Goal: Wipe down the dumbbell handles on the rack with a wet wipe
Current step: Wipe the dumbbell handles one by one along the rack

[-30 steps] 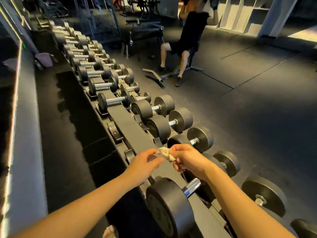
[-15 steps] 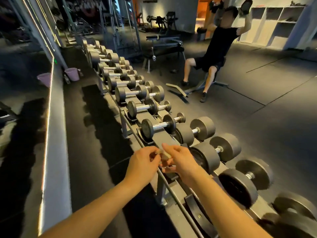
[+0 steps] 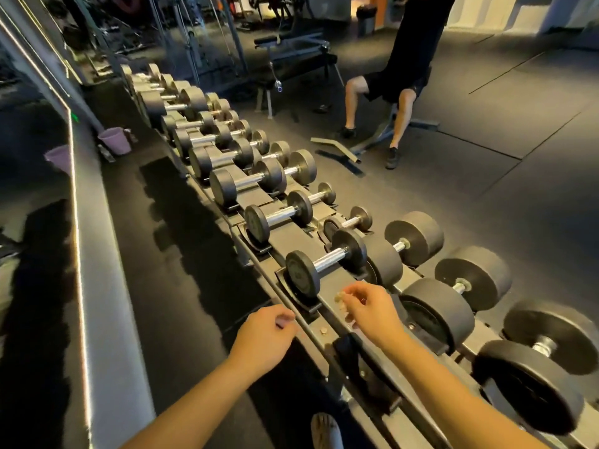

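Dim gym, cool grey cast. Brightest source: thin white light strip (image 3: 77, 254) along left wall ledge, blown out, with glare smeared beside it. Warm orange glow at top edge (small, far back). Polished chrome dumbbell handles (image 3: 330, 256) carry hard highlights. Black rubber floor (image 3: 486, 196) has soft sheen at right. Heavy shadow of long dark metal dumbbell rack (image 3: 293, 236) falls leftward on floor. Wide-angle bowing at edges. Left hand (image 3: 262, 341) fingertips (image 3: 287, 319) motion-blurred. Small pale crumpled wet wipe (image 3: 340, 298) in right hand (image 3: 372, 311) grip soft, detail lost. Background noisy.

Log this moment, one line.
right hand: pinches wipe | left hand: holds nothing | nearest dumbbell handle: not yet touched
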The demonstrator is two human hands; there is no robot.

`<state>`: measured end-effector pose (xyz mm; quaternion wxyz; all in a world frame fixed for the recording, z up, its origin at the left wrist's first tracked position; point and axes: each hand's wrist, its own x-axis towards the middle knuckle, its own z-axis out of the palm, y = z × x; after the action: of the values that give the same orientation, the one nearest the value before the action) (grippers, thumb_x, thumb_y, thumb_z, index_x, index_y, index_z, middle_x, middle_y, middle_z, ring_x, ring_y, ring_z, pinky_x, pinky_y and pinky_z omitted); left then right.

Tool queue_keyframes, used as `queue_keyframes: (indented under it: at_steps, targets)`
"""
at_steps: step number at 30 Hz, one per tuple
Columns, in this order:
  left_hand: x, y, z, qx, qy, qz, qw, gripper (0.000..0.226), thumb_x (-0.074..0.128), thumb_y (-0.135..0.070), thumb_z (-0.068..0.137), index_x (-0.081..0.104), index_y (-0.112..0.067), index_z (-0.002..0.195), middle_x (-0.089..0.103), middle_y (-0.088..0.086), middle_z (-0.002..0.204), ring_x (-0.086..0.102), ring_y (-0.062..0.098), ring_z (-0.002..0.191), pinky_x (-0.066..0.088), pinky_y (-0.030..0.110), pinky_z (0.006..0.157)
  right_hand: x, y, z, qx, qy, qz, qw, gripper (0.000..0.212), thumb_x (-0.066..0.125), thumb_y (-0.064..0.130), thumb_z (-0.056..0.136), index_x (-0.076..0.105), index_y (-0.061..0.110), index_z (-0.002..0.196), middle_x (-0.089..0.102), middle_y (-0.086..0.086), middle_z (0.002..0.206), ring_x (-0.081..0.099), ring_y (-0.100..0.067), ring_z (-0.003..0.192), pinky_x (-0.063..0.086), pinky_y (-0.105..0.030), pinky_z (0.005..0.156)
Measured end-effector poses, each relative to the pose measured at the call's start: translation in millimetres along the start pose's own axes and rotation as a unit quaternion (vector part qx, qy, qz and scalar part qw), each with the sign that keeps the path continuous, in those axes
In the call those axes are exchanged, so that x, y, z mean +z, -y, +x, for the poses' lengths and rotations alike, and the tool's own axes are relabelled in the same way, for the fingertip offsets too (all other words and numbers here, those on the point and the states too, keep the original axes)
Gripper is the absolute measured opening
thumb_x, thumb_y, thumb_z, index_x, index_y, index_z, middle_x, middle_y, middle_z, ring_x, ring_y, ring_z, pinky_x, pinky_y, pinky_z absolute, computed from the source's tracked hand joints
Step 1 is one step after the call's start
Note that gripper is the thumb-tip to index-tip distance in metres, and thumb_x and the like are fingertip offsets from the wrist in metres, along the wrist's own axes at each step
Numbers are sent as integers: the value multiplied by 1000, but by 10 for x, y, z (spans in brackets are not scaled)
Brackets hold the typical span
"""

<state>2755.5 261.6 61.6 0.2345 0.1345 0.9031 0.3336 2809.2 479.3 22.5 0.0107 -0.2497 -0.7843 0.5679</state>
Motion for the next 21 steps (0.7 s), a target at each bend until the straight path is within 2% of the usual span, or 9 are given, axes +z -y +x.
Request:
queue_keyframes:
  at_steps: [2,4,6,8,10,12,16,18,21]
  targets:
    - [-106,-51,302,7,-8,30,999,7,67,-33,96,67,-41,97,70,-16,91,66,-3,84,54,22,84,-47,-34,372,-7,-12,-38,999,4,62,30,100,64,33,98,71,6,86,70,-11,76,62,-31,73]
    - [-180,-122,622,-6,-1,74,997,10,68,-40,94,68,-37,104,68,-15,95,65,2,88,57,31,89,-58,-51,700,-6,-17,-61,998,5,62,36,99,58,37,100,70,9,87,69,-9,81,60,-33,79]
    - [-207,-164,964,-23,26,106,994,40,72,-50,89,63,-33,124,65,-14,108,63,5,99,55,34,94,-33,-61,987,-12,-11,-79,997,9,64,41,97,56,37,97,69,10,85,68,-6,80,57,-32,78]
    - [-195,-188,1261,-28,29,118,992,80,77,-66,76,49,-33,144,59,-9,134,59,12,119,51,37,103,37,-73,1208,-29,13,-107,994,12,65,43,96,58,35,92,69,11,81,66,-4,77,53,-27,74]
    - [-150,-216,1495,-34,37,130,990,121,80,-76,63,25,-29,160,36,-3,161,42,21,144,41,42,116,152,-76,1365,-40,43,-110,992,8,66,38,97,62,32,93,68,11,83,64,-4,77,51,-23,72]
    - [-96,-245,1655,-46,64,135,988,140,82,-77,58,7,-27,164,20,0,168,29,23,151,34,40,119,276,-44,1465,-47,71,-102,991,3,66,32,97,66,29,95,68,11,85,64,-3,80,51,-23,74]
    - [17,-238,1763,-46,97,165,981,136,81,-74,63,5,-24,164,23,-1,165,35,20,146,37,32,113,390,-10,1614,-99,145,-117,977,13,60,22,98,73,22,102,69,6,87,61,-7,80,53,-27,75]
    - [43,-209,1776,-40,91,171,980,132,79,-75,65,6,-25,163,26,-3,161,45,18,138,43,31,109,383,-31,1674,-149,169,-169,960,16,54,26,98,70,22,99,67,5,84,61,-11,77,53,-31,72]
    - [21,-210,1834,-43,105,185,976,128,78,-77,64,10,-29,160,28,-6,153,53,17,124,51,33,102,313,-92,1839,-229,163,-278,919,18,47,34,99,58,22,93,65,2,84,61,-20,76,52,-41,71]
